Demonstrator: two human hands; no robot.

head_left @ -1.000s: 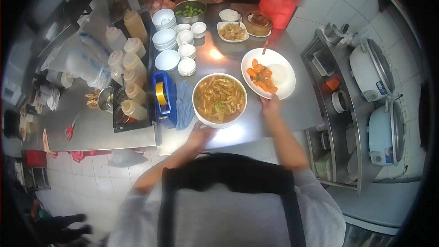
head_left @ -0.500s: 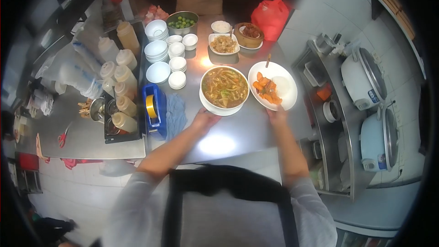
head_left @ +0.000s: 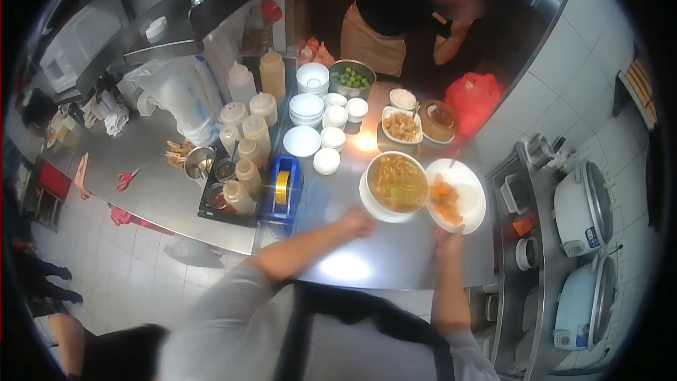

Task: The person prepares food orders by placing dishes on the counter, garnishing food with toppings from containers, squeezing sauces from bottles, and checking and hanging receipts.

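Observation:
A large white bowl of noodle soup (head_left: 398,182) stands on a white saucer (head_left: 377,209) on the steel counter. My left hand (head_left: 358,223) is just left of and below the saucer, apart from it, with its fingers curled and nothing visible in them. My right hand (head_left: 448,237) grips the near edge of a white oval plate (head_left: 477,220). Orange pieces of food (head_left: 446,202) and a white mound lie on that plate, with a utensil handle at its far side. The plate sits right beside the soup bowl.
Behind stand a square dish of food (head_left: 402,125), a bamboo steamer (head_left: 438,121) and a red bag (head_left: 474,102). Stacked white bowls (head_left: 307,109), a tape dispenser (head_left: 285,201) and sauce bottles (head_left: 248,175) are left. A person (head_left: 384,10) stands across the counter; rice cookers (head_left: 584,204) are right.
The view has turned left, so the counter appears further right and lower. My left hand has come off the saucer. My right hand stays at the oval plate. The person across shows more.

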